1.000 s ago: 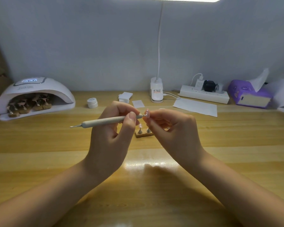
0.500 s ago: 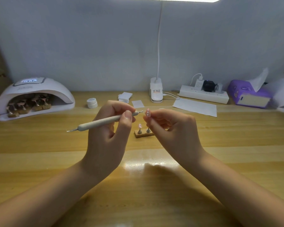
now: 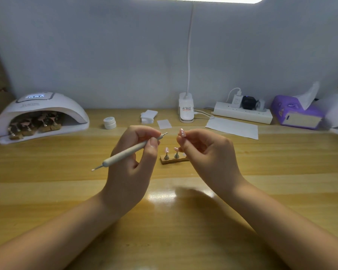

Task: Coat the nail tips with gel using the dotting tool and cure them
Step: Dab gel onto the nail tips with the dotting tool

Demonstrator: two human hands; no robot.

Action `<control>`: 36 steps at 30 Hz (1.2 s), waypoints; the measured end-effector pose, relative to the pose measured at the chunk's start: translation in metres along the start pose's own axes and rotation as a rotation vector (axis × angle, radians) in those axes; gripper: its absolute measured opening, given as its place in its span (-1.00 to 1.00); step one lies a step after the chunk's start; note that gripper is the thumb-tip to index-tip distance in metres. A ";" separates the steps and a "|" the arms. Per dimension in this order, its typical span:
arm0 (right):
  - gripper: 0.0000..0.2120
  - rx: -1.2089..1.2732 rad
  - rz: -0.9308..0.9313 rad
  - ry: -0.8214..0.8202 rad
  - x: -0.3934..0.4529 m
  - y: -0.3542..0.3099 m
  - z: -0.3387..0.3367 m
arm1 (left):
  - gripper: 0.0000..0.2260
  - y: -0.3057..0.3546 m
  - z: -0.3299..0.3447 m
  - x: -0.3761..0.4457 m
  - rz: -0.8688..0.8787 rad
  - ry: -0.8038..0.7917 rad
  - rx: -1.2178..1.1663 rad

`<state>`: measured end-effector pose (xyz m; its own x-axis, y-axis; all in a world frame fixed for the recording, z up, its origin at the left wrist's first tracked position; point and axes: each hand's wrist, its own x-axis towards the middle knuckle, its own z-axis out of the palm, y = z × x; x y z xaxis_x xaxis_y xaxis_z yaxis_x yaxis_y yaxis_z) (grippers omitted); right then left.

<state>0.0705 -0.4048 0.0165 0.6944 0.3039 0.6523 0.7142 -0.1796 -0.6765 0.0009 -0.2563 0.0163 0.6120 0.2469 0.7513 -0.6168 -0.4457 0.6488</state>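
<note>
**Tool and nail tip held apart above the stand**

My left hand pinches the dotting tool between thumb and fingers, grip narrow around its smooth, pale, rounded shaft. The tool slants from about 8 o'clock up to 2 o'clock; each end carries a thin metal point, and the upper point sits just beyond my thumb. At 3 o'clock from that point, a clear gap away, my right hand holds a small pink nail tip pinched at my fingertips, its glossy face turned toward me with pale dots on it. Tool and tip are near but not touching.

Just past my hands, between them and slightly lower in view, a small wooden stand lies on the glossy wooden tabletop, with two more pink nail tips upright on little metal pegs; my right hand hides its right end.

Farther on, at 11 o'clock, a small round white gel jar sits closed. At 10 o'clock stands the domed white curing lamp, its display lit, with several wooden stands of nail tips inside its opening. At 12 o'clock lie white pads and a desk lamp base; at 1 to 2 o'clock, a paper sheet, a power strip and a purple tissue box.
</note>
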 end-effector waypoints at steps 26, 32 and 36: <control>-0.81 -0.458 0.266 -0.225 0.008 0.048 0.007 | -0.84 -0.015 0.004 -0.014 -0.151 -0.079 0.064; -0.73 -0.592 0.207 -0.250 0.005 0.040 0.005 | -0.84 -0.014 0.004 -0.014 -0.158 -0.089 0.072; -0.71 -0.652 0.135 -0.218 -0.001 0.033 -0.005 | -0.87 -0.016 0.003 -0.012 -0.173 -0.069 0.076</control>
<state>0.0936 -0.4159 -0.0047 0.7960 0.4074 0.4476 0.5773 -0.7333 -0.3592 0.0045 -0.2545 -0.0039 0.7399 0.2670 0.6175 -0.4618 -0.4659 0.7548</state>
